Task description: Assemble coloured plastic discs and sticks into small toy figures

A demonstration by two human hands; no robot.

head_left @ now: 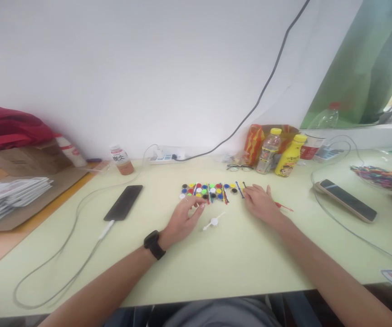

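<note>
Both bare forearms reach forward, the left hand (182,219), a watch on its wrist, curled with fingertips pinched, the right hand (259,204) lying flat, palm down.

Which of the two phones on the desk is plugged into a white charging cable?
The black phone left of the left hand; a white cable enters its near end. The other phone lies far right.

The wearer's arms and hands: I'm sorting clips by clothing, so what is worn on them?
Both forearms are bare, no sleeves showing. The left hand has a black watch with a dark square face at the wrist. The right hand and wrist carry nothing.
</note>
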